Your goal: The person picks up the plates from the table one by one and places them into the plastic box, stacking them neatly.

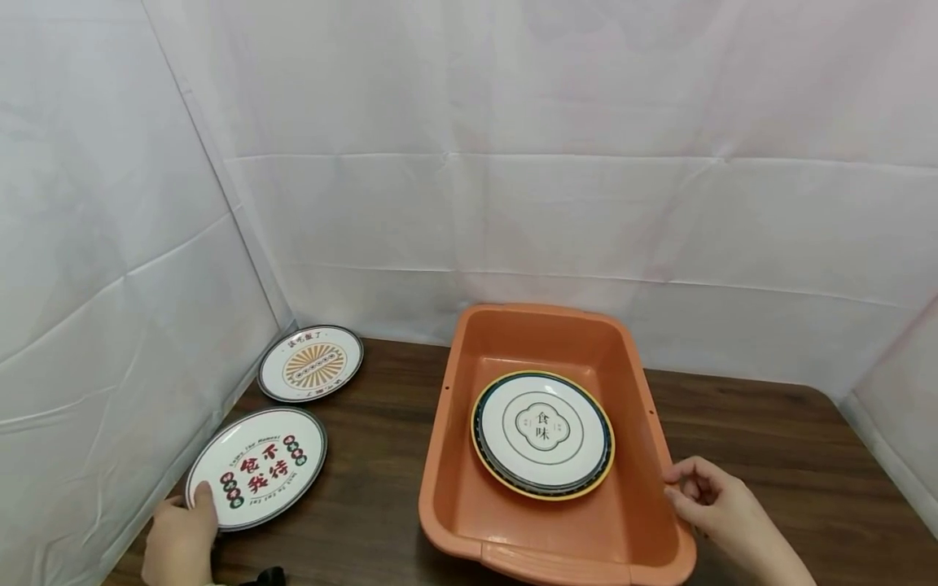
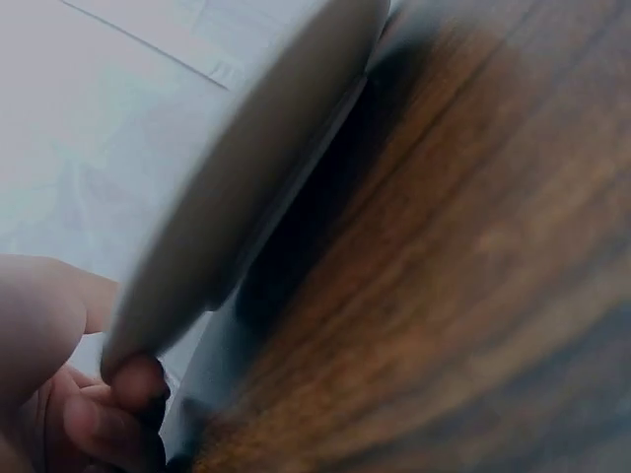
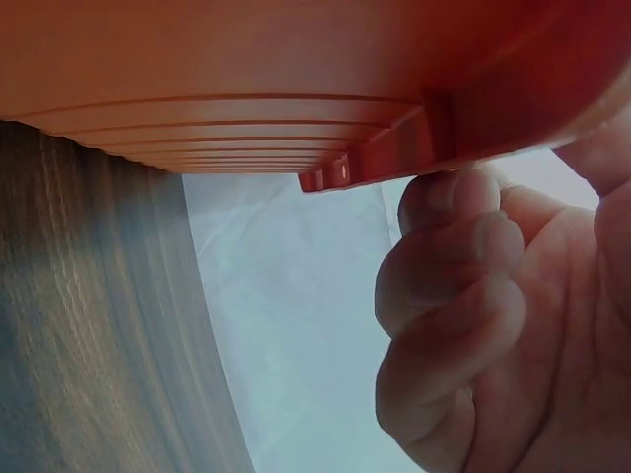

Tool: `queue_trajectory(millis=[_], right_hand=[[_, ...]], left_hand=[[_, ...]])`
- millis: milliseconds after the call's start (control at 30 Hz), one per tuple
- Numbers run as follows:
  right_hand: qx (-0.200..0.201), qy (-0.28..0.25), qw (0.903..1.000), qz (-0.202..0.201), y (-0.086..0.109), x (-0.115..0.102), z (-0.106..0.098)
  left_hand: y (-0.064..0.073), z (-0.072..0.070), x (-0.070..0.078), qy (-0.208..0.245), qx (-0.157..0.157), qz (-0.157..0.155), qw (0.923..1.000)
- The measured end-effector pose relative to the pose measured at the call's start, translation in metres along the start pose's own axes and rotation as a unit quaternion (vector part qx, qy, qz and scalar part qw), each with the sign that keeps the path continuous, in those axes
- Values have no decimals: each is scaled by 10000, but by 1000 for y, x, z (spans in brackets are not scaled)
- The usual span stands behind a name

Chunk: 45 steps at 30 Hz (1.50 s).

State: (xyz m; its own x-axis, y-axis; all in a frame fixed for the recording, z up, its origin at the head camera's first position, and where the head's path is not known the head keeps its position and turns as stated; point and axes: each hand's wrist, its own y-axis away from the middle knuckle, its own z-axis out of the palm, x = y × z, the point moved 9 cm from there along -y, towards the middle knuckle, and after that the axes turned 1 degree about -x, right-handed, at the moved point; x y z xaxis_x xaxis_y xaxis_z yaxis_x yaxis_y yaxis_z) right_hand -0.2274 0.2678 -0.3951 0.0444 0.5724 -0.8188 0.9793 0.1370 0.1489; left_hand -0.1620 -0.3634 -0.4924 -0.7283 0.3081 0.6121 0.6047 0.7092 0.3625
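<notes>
At the lower left of the head view, my left hand (image 1: 179, 541) pinches the near edge of a white plate (image 1: 304, 423) with red characters. Its thumb lies on top, and the left wrist view shows curled fingers (image 2: 138, 379) beneath the rim; the plate (image 2: 251, 168) looks tilted up off the wood there. My right hand (image 1: 721, 509) holds the right rim of an orange plastic basin (image 1: 528, 325) between thumb and curled fingers, which show under the rim (image 3: 444, 266) in the right wrist view. Inside the basin lie stacked plates, the top one a white plate (image 1: 542, 472) with black characters.
Another white plate (image 1: 344, 374), with a yellow sunburst pattern, lies at the back left near the cloth wall. White cloth (image 1: 557, 220) hangs behind and on both sides of the dark wooden table (image 1: 374, 456). A small black object (image 1: 271, 576) shows at the bottom edge.
</notes>
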Motion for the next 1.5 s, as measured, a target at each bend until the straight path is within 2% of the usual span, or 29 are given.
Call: queue_trajectory(millis=[133, 333, 500, 767, 900, 1000, 1133, 1233, 1367, 1500], right_hand=[[60, 37, 10000, -9, 0, -1, 0], [120, 198, 9997, 81, 0, -1, 0], [122, 257, 9995, 111, 2, -4, 0], [157, 251, 9995, -69, 1, -7, 1], [99, 161, 9997, -140, 1, -7, 1], [-24, 68, 9999, -157, 1, -7, 2], [-31, 242, 9996, -120, 4, -8, 0], [310, 548, 9978, -214, 9, -13, -7], [890, 805, 9917, -453, 18, -25, -17], [1078, 870, 9894, -428, 23, -34, -20]], left_hand=[[0, 1, 0, 224, 31, 25, 9997], [2, -2, 11, 850, 303, 488, 9947], [2, -1, 19, 1446, 136, 658, 9872], [13, -7, 36, 1731, -2, 1009, 9797], [21, -13, 49, 2104, -43, 1180, 9705], [27, -14, 58, 2510, -196, 1217, 9601], [36, -16, 66, 2945, -190, 1287, 9468], [47, -16, 79, 3093, -193, 1502, 9388], [67, -9, 103, 3150, -477, 1750, 9316], [84, 5, 125, 3076, -847, 1981, 9268]])
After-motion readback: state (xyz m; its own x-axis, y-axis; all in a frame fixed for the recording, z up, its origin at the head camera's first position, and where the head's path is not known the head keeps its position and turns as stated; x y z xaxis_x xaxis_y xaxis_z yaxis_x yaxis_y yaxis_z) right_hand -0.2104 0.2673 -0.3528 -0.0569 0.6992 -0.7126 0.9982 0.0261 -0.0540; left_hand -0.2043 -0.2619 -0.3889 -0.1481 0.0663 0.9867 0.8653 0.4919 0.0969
